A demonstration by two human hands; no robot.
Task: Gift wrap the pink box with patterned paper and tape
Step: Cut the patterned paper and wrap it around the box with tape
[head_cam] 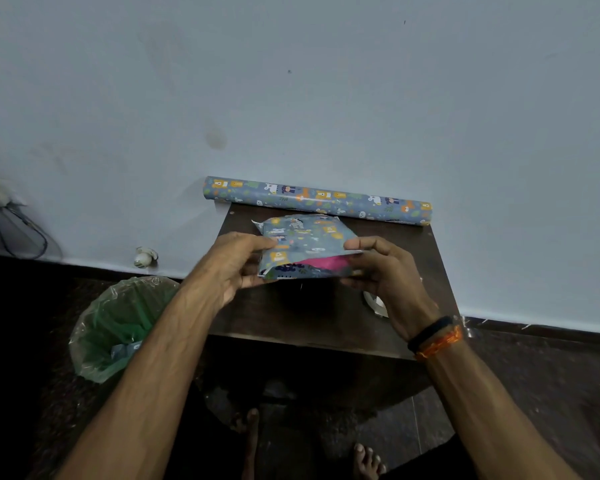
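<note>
1. Holding the bright pink box [326, 263] in both hands, I have it raised just above the dark brown wooden bench [326, 317], near the bench's middle.
2. Blue-grey wrapping paper printed with orange, white and green cartoon animals [305, 237] covers the top of the box and most of the side facing me; only a slanted wedge of pink shows on that near side, between a lower flap and the upper sheet.
3. That paper looks creased and a little crumpled along the far edge, where a white underside corner sticks out at the upper left.
4. My left hand [238, 263] has its grip clamped on the left end of the parcel, thumb on top, fingers curled underneath.
5. My right hand [383, 268] has its grip clamped on the right end, thumb and forefinger pinching the white-edged upper flap, the other fingers curled below.
6. On my right wrist sit a black band and an orange thread bracelet [437, 337].
7. A long roll of the same patterned paper [317, 199] lies along the far edge of the bench, against the pale blue wall [291, 81], apart from the parcel.
8. Something white [374, 303] shows on the bench just behind my right hand; I cannot tell what it is.
9. A green bin lined with clear plastic [118, 327] stands on the dark floor left of the bench.
</note>
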